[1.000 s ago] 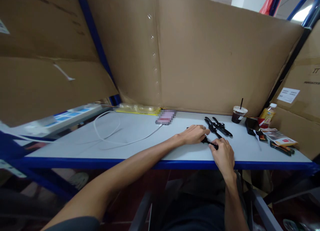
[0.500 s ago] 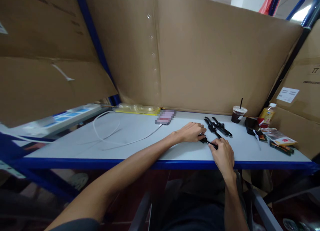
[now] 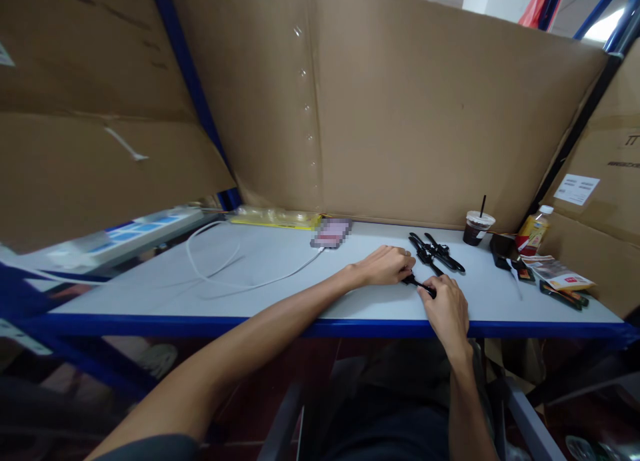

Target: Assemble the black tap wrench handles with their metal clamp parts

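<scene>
A slim black cable-like item (image 3: 419, 284) is stretched between my two hands just above the tabletop. My left hand (image 3: 389, 264) is closed at its left end, with the fingers curled over so that the end is mostly hidden. At the other end, my right hand (image 3: 447, 306) pinches the thicker tip between thumb and fingers. Right behind my hands lie several long black pieces (image 3: 440, 253) side by side, with thin loops or ties around their middles. Their exact kind is too small to make out.
A capped plastic cup with a straw (image 3: 477, 229) and a drink bottle (image 3: 536, 229) stand at the back right, beside packets (image 3: 560, 273). A phone (image 3: 331, 233) with a white cable (image 3: 260, 288) lies left of centre. Cardboard panels (image 3: 400, 114) enclose the table.
My left hand has shifted very slightly to the right along the black item. My right hand keeps its grip in nearly the same place.
</scene>
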### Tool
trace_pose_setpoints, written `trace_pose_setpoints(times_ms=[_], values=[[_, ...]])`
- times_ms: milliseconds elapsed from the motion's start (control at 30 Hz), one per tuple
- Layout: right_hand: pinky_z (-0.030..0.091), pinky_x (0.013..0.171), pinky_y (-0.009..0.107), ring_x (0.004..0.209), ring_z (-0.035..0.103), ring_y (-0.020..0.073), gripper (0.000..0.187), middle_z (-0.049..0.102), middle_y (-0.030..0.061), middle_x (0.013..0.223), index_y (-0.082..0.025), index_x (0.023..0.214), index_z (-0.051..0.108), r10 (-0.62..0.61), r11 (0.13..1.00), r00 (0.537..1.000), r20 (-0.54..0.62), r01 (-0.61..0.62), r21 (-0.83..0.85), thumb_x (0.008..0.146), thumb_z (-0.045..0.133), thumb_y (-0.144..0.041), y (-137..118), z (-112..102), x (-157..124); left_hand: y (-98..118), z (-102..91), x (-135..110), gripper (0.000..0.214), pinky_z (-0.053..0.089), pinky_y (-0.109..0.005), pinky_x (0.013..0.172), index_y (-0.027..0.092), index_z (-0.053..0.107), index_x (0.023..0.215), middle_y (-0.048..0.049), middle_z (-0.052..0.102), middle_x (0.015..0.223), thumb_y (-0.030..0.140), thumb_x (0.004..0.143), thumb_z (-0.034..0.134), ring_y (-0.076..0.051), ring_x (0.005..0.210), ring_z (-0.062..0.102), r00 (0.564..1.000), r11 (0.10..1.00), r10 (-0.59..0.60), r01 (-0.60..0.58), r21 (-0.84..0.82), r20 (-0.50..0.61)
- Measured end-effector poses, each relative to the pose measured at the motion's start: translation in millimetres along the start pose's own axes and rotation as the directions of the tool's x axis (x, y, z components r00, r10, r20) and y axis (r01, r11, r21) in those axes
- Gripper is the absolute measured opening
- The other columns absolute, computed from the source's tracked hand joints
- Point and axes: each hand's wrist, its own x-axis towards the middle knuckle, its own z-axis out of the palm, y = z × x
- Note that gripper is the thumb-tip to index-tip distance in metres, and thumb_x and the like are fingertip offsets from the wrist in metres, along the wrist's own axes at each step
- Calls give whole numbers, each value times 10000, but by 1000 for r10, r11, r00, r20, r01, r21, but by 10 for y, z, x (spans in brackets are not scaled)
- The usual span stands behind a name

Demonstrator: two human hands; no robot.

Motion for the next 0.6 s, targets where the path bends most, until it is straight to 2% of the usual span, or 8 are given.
trace_pose_setpoints(times_ms=[200,367,500,600], values=[[403,811,323,1022,605,227,130,679,55,1042,-233,974,722,-3,1000,1000,15,3,-10,975,611,-299,-2,-8,-1,-13,98,47,179,385,-287,645,205,668,1067,-67,703,974,215,942,540,-196,810,647,996,996,-89,89,-15,-28],[405,823,316,1028,606,223,127,682,54,1040,-235,973,717,5,1000,1000,9,-5,-7,977,611,-305,-4,-3,-5,-16,88,49,181,357,-282,630,207,688,918,-55,694,924,183,934,510,-181,783,631,998,998,-68,68,7,-6],[406,815,314,1025,609,222,115,687,51,1034,-240,963,713,2,1000,1000,3,-1,-8,973,614,-298,-15,-11,-5,-23,78,50,173,315,-293,596,200,689,909,-57,693,905,205,936,517,-182,772,633,996,995,-91,91,37,-8],[405,808,318,1033,609,227,110,685,54,1053,-239,964,715,11,1000,1000,7,-11,-4,966,627,-306,-12,-10,0,-43,64,40,198,312,-297,593,200,696,917,-68,694,906,240,961,507,-181,764,629,998,996,-63,63,69,2]])
